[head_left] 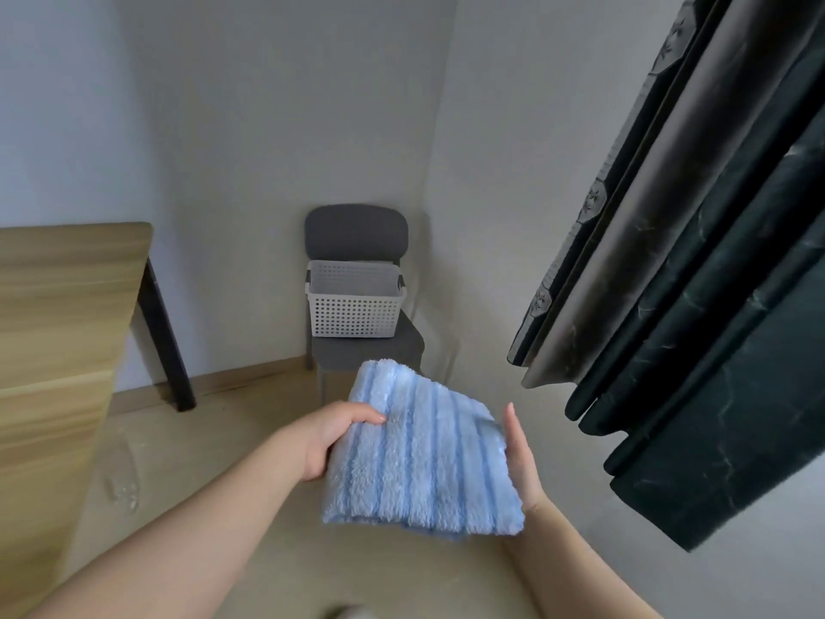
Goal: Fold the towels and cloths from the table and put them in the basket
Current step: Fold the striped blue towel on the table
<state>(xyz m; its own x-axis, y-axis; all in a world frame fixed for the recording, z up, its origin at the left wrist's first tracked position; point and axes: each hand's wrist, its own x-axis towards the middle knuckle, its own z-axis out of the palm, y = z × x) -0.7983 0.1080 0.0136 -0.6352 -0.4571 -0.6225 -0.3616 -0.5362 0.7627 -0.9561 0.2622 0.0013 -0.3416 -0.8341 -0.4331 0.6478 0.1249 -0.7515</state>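
Head view shows us holding a folded blue striped towel (pixel 424 457) in the air between both hands, above the floor and apart from the table (pixel 62 297) at our left. Our left hand (pixel 332 440) pinches its left edge, thumb on top and the other fingers hidden beneath, while our right hand (pixel 523 462) lies flat against the right edge, its fingers (pixel 512 428) straight and pressed together. Ahead, the white perforated basket (pixel 355 314) stands on the seat of a grey chair (pixel 357 232) in the corner, near a dark curtain (pixel 714 261).
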